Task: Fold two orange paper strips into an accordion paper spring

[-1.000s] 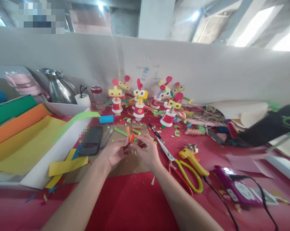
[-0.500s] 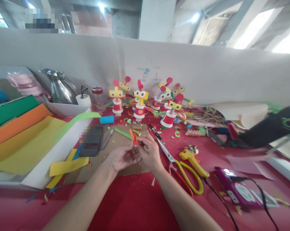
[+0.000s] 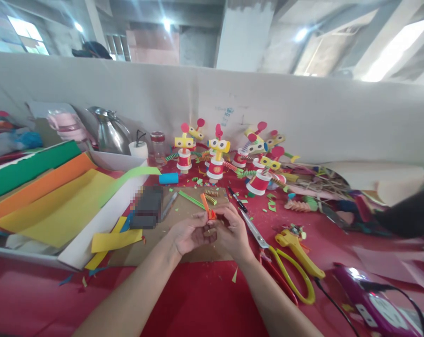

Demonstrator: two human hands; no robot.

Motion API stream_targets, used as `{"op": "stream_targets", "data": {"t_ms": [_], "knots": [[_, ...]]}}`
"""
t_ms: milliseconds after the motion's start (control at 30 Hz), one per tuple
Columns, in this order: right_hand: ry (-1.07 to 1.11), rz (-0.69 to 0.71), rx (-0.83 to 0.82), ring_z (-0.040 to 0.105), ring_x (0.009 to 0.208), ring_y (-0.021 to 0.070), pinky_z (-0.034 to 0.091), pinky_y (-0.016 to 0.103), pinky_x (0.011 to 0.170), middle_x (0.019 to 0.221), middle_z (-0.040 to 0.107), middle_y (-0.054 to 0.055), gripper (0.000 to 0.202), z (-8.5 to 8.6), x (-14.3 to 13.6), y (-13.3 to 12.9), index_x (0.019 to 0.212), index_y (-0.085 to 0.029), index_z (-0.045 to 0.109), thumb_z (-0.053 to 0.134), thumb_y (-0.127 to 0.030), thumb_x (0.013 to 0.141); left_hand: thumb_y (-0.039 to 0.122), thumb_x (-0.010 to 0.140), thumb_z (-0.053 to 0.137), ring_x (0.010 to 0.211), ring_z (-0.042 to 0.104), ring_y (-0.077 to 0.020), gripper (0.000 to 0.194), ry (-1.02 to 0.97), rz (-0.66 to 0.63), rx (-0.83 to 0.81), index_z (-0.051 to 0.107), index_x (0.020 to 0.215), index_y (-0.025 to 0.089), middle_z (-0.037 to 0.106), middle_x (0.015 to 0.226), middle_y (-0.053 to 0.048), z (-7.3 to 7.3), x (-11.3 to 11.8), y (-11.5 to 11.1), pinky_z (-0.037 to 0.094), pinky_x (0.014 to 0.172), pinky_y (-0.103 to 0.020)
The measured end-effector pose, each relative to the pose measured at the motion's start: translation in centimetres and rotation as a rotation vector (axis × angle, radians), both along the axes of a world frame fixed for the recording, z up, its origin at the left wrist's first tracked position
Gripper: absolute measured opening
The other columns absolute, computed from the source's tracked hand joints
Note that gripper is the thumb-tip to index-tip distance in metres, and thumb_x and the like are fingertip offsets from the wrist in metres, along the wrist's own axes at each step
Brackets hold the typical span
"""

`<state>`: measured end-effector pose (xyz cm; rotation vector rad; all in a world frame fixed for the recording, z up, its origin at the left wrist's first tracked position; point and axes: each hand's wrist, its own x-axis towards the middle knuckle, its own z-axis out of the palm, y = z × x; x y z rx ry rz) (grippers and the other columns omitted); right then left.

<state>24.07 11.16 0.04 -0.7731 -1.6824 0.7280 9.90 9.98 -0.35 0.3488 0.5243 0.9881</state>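
Note:
Both my hands meet over the brown cardboard sheet (image 3: 145, 250), pinching an orange paper strip (image 3: 205, 203) between their fingertips. One end of the strip sticks up, and the rest is folded or bunched at my fingers. My left hand (image 3: 194, 236) grips it from the left with the lower fingers curled. My right hand (image 3: 234, 229) closes on it from the right. Just beyond lie a light green strip (image 3: 191, 199) and small folded paper springs (image 3: 211, 200). To the right of my right hand are scissors (image 3: 257, 231) with red and yellow handles.
Several paper-cup figures (image 3: 217, 166) stand at the back. A white box (image 3: 88, 234) of coloured paper lies left, beside a dark blurred object (image 3: 148, 208). A yellow glue gun (image 3: 299, 252) and purple device (image 3: 362, 299) lie right. A steel jug (image 3: 111, 133) stands behind.
The whole view has shifted, so things appear farther right and slightly lower. My hands still hold the orange strip together, its bunched part turned a little at my fingertips.

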Motion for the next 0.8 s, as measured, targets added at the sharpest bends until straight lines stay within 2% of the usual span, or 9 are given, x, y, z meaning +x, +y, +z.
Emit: {"op": "stream_targets", "data": {"t_ms": [300,433,567,700,800], "knots": [[0.002,0.018,0.018,0.056,0.086,0.0182,0.045,0.030,0.076,0.093,0.057,0.004,0.016,0.02,0.20,-0.04,0.083,-0.023,0.066,0.059,-0.011,0.076,0.024,0.058,0.083,0.067,0.051,-0.0096,0.028,0.015,0.008,0.055,0.063,0.073,0.014,0.054,0.068,0.001,0.22,0.65,-0.19,0.039,0.060,-0.025],[0.033,0.000,-0.045,0.056,0.084,0.0183,0.046,0.029,0.073,0.090,0.057,0.004,0.014,-0.02,-0.07,-0.09,0.080,-0.023,0.068,0.060,-0.013,0.076,0.024,0.058,0.084,0.067,0.051,-0.0087,0.030,-0.005,0.033,0.034,0.065,0.078,0.014,0.054,0.069,0.001,-0.21,0.75,0.03,0.038,0.060,-0.023],[0.067,-0.007,-0.090,0.056,0.080,0.0177,0.046,0.028,0.068,0.088,0.055,0.003,0.011,0.12,-0.21,-0.05,0.076,-0.023,0.069,0.063,-0.014,0.073,0.026,0.060,0.082,0.066,0.051,-0.0083,0.027,-0.004,0.023,0.054,0.065,0.077,0.014,0.055,0.069,0.000,-0.51,0.64,0.17,0.038,0.060,-0.022],[0.058,-0.014,-0.071,0.055,0.081,0.0180,0.047,0.029,0.069,0.088,0.056,0.004,0.009,0.17,-0.15,0.05,0.071,-0.023,0.069,0.063,-0.015,0.073,0.025,0.061,0.081,0.065,0.052,-0.0089,0.023,0.021,0.022,0.074,0.064,0.072,0.014,0.055,0.067,0.001,-0.18,0.54,0.00,0.038,0.060,-0.023],[0.059,-0.030,-0.098,0.056,0.082,0.0176,0.048,0.028,0.069,0.090,0.055,0.004,0.008,-0.18,-0.55,0.18,0.076,-0.023,0.069,0.064,-0.018,0.074,0.023,0.064,0.079,0.062,0.052,-0.0086,0.019,0.069,0.083,0.058,0.065,0.071,0.013,0.056,0.066,0.000,0.26,0.52,0.10,0.039,0.060,-0.023]]}}
